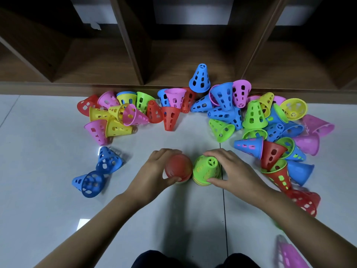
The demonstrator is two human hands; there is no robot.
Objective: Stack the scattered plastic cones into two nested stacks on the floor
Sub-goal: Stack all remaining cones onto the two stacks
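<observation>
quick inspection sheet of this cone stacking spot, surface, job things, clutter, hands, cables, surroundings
surface: pale glossy tiled floor, one grout line running toward the camera.
job's things: two upright stacks side by side, red-topped cone stack and green-topped cone stack; many loose perforated plastic cones in red, pink, yellow, green and blue scattered behind and right, two blue cones lying at left.
clutter: nothing seen.
grippers: left hand on the red stack; right hand on the green stack.
cables: nothing seen.
surroundings: brown wooden shelf unit, compartments bare.
</observation>
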